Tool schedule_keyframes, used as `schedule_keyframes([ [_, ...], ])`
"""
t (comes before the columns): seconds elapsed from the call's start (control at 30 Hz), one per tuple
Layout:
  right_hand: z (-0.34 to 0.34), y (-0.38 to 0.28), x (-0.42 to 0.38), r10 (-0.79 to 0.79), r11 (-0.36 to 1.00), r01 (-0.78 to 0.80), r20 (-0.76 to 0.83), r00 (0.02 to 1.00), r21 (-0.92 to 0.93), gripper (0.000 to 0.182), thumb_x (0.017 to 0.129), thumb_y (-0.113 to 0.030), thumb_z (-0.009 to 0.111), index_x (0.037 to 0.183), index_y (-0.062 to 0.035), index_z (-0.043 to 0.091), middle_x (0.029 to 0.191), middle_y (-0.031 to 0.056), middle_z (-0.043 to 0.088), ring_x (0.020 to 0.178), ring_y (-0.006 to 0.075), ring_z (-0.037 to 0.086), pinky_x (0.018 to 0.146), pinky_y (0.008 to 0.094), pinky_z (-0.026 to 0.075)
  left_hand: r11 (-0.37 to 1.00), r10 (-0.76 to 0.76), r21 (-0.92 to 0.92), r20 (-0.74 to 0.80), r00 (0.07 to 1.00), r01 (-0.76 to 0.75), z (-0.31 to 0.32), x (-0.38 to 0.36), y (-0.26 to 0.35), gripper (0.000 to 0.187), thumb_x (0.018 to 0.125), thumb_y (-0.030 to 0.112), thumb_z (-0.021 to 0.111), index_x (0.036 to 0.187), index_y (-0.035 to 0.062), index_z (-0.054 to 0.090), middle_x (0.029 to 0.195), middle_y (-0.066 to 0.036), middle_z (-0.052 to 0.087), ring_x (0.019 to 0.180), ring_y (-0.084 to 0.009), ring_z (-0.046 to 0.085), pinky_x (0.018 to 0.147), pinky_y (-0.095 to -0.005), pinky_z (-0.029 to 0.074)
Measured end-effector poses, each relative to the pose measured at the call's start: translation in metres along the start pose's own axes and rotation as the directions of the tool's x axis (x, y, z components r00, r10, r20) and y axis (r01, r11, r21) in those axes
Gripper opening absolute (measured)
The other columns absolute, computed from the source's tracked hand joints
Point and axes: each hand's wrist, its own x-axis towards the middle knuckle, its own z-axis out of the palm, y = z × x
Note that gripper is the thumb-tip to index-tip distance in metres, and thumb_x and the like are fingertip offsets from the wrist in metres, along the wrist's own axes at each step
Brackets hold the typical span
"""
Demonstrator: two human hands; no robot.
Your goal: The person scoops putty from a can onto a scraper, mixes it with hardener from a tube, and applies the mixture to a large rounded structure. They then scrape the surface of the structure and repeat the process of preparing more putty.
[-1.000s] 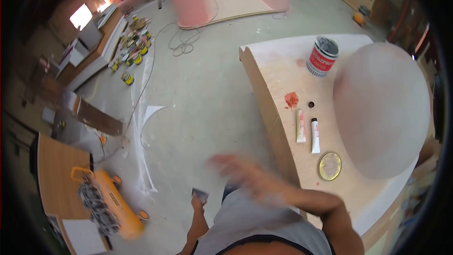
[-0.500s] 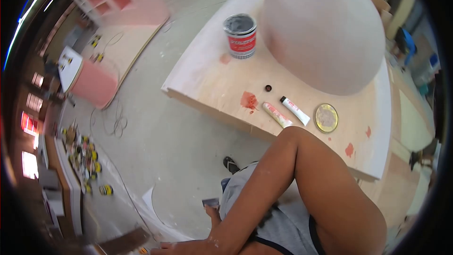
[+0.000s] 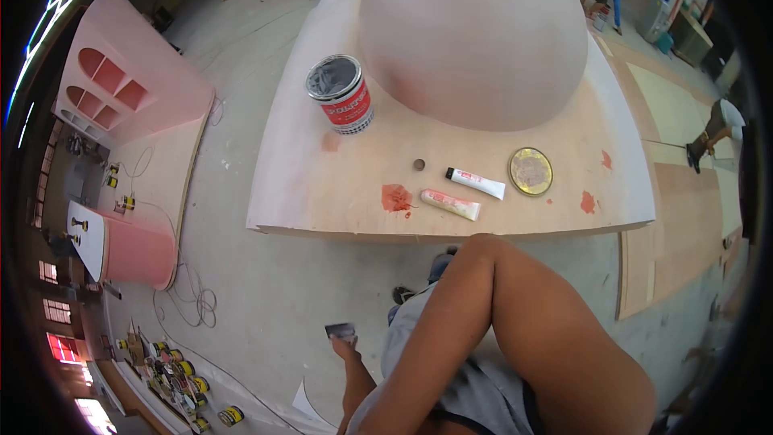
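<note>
Head view: left hand (image 3: 346, 348) grips a small flat grey scraper (image 3: 340, 329); right hand's out of sight.

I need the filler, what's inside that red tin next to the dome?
The red tin stands open on the wooden board, and a grey surface shows inside. How deep it goes is hidden by the tin's wall. A round gold lid lies apart, near two tubes.

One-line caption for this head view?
Left hand grips a small grey scraper below a plywood bench bearing a pink dome.
</note>
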Motion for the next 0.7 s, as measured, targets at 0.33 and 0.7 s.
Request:
schedule_keyframes([
  [0.33, -0.212, 0.122, -0.164, 0.281, 0.939, -0.342, -0.501, 0.818, -0.032, 0.075, 0.073, 0.013, 0.05, 0.144, -0.0098, 0.04, 0.144, 0.0109, 0.043, 0.133, 0.0283, 0.045, 0.109, 0.0396, 0.04, 0.81, 0.456, 0.204, 0.37, 0.809, -0.55, 0.141, -0.025, 0.063, 0.055, 0.101, 0.047, 0.048, 0.132, 0.0013, 0.047, 0.12, -0.015, 0.058, 0.099, -0.0272, 0.063, 0.072, -0.0423, 0.058],
  [0.7, -0.22, 0.121, -0.384, 0.725, 0.631, -0.193, -0.66, -0.199, 0.752, 0.04, 0.101, -0.023, 0.056, 0.131, 0.0014, 0.049, 0.113, 0.0093, 0.063, 0.096, 0.0198, 0.065, 0.083, 0.0339, 0.056, 0.853, 0.261, -0.499, 0.154, 0.953, -0.153, 0.246, -0.109, 0.142, 0.044, 0.102, 0.044, 0.046, 0.132, 0.0122, 0.048, 0.122, -0.006, 0.058, 0.103, -0.0243, 0.06, 0.091, -0.0458, 0.047],
])
